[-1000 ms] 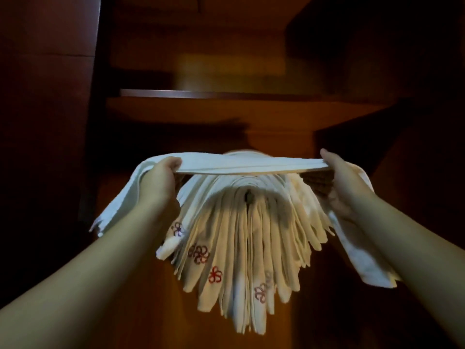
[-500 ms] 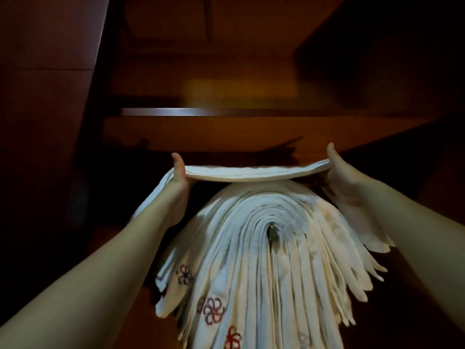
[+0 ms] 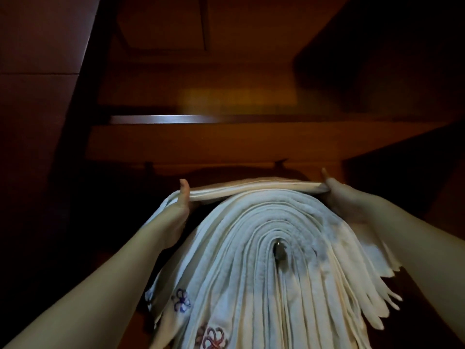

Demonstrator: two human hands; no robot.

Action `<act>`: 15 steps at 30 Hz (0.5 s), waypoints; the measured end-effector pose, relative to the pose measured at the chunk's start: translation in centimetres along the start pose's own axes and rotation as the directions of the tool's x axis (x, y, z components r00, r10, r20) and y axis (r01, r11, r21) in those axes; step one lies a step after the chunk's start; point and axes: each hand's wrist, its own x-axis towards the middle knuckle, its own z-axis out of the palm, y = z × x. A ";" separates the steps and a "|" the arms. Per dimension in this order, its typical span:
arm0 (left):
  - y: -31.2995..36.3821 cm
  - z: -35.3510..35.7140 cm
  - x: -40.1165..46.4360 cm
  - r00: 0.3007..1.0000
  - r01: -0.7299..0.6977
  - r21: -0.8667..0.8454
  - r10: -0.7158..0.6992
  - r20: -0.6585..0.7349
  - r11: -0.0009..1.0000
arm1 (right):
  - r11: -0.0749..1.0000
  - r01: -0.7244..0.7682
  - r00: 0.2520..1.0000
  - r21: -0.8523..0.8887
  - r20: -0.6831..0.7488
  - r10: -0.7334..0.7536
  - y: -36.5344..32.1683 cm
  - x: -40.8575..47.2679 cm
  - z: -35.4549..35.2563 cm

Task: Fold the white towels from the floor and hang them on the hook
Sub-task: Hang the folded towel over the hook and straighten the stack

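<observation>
Dark wood cupboard (image 3: 226, 142) is standing behind. Left hand (image 3: 182, 205) and right hand (image 3: 339, 197) are pinching a folded towel (image 3: 256, 188) over the hanging pile (image 3: 251, 260). Next, lowering it onto the hook (image 3: 278, 250).

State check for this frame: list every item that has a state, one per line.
folded towel: stretched flat between both hands, touching the top of the pile
hung towels: draped over the hook, layered
hook: loaded, only its tip visible
left hand: gripping the towel's end
right hand: gripping the other end
</observation>
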 end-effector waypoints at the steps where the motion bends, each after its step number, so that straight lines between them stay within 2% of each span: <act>1: -0.1 0.4 -0.3 0.997 0.038 0.026 -0.040 0.065 0.999 | 0.999 -0.031 0.999 -0.007 0.020 0.031 0.4 -0.2 -0.6; 3: -0.4 1.3 -1.1 0.979 0.120 0.080 -0.131 0.154 0.990 | 0.996 -0.086 0.995 -0.024 0.050 0.087 1.4 -0.2 -1.5; 6: -1.1 1.5 -1.5 0.976 0.179 0.101 -0.190 0.109 0.979 | 0.988 -0.131 0.988 -0.083 0.065 0.137 2.6 -0.1 -1.3; 9: -1.8 0.6 -2.3 0.969 0.221 0.110 -0.230 0.084 0.969 | 0.990 -0.093 0.995 -0.107 0.023 0.096 3.0 -0.1 -0.6; 15: -3.2 0.7 -4.4 0.969 0.206 0.128 -0.220 0.114 0.970 | 0.998 -0.022 0.991 -0.067 0.133 0.031 4.1 -1.9 -0.4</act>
